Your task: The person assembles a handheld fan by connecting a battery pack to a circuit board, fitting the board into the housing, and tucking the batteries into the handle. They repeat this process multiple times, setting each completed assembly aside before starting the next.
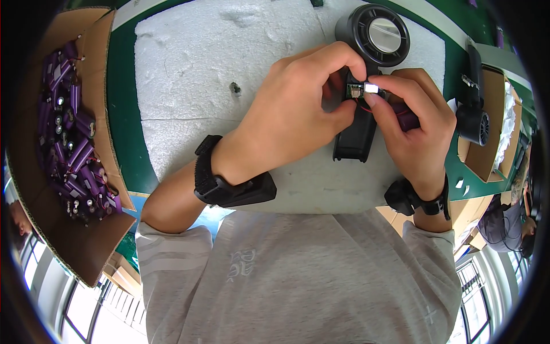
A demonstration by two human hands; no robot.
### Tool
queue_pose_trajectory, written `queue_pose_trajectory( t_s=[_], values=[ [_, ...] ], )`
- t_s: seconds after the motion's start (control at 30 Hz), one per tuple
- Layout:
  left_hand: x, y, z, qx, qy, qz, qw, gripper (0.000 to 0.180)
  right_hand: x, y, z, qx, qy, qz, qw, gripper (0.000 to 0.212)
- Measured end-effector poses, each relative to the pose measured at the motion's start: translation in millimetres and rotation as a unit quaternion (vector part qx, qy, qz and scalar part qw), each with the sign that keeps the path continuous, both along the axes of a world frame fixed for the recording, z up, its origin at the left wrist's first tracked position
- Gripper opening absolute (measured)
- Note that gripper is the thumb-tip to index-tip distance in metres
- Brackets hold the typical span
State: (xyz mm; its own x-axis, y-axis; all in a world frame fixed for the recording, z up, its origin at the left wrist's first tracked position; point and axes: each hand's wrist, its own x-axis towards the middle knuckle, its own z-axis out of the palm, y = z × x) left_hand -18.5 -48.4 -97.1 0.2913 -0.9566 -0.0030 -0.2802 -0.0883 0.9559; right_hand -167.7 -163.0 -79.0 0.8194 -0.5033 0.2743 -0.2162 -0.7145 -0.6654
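A black handheld fan [354,135] lies on a white foam sheet [189,74], its round head with a silver disc pointing away from me and its handle opened up. Inside the handle shows a small circuit board [355,90]. My left hand [298,100] is closed on the handle, thumb and forefinger either side of the board. Between the thumb and forefinger of my right hand [421,109] is a small white connector [371,88], held at the board. A purple battery cell [407,119] with a thin red wire sits under my right fingers, partly hidden.
At the left stands a cardboard box [91,243] with many purple battery cells [71,137]. Another black fan [473,123] lies at the right, beside a cardboard box [478,157] with white wrapping. Beneath the foam is a green table [127,126]. Another person [504,226] is at the far right.
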Motion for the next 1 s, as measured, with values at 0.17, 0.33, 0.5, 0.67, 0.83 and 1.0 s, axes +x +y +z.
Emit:
queue_pose_trajectory(
  t_s=[0.17,0.33,0.5,0.67,0.83,1.0],
  values=[
    [-2,-1,-4,-0.012,-0.005,0.017,1.000,0.032,0,2,-1,-0.023,-0.011,-0.005,1.000,0.021],
    [-2,-1,-4,-0.012,-0.009,0.021,1.000,0.032,1,4,0,-0.041,-0.005,-0.008,0.999,0.022],
    [4,0,-2,-0.023,0.017,-0.010,1.000,0.031,-1,5,2,-0.067,0.017,-0.007,0.998,0.023],
    [12,-3,-8,-0.084,0.006,-0.056,0.995,0.026,-3,5,-1,-0.068,0.018,-0.020,0.997,0.024],
    [16,-2,-5,-0.115,-0.118,-0.075,0.983,0.026,-2,3,0,-0.035,0.024,-0.017,0.999,0.030],
    [15,-2,-4,-0.114,-0.121,-0.065,0.984,0.029,-12,-3,11,0.026,0.098,0.050,0.994,0.040]
  ],
)
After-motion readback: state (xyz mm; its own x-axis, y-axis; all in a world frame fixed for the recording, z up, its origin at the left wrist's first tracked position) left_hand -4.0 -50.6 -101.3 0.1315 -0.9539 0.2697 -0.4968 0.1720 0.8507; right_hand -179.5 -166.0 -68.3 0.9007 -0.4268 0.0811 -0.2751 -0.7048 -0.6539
